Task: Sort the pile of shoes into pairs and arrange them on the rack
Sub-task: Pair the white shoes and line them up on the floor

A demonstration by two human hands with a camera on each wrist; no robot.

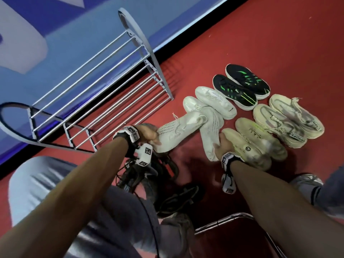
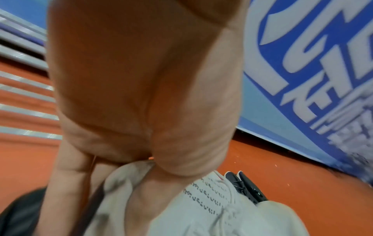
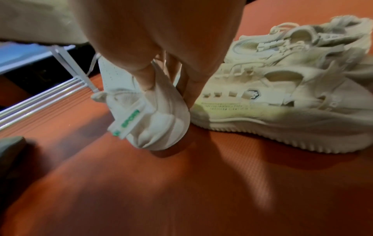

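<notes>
Left hand (image 1: 148, 134) grips one white shoe (image 1: 178, 130), right hand (image 1: 222, 146) pinches its twin (image 1: 212, 135) — lift both together, heels level, onto the rack (image 1: 104, 58).

Rack (image 1: 96, 58) of thin metal rods, bright and glossy, with flat painted end frames in matt grey. Floor (image 1: 242, 43) a red mat, matt, finely ribbed in the right wrist view. White knit shoe (image 1: 178, 129) in soft perforated cloth, matt, pinched at the heel by the left hand (image 1: 147, 134). Second white knit shoe (image 1: 212, 135) of the same cloth, heel creased under the right hand (image 1: 222, 146), with a smooth pull tab. Cream sneakers (image 1: 253, 142) in mesh and rubbery overlays, dull, with ridged foam soles. Black sneakers (image 1: 242, 86) matt, with glossy green stripes.
</notes>
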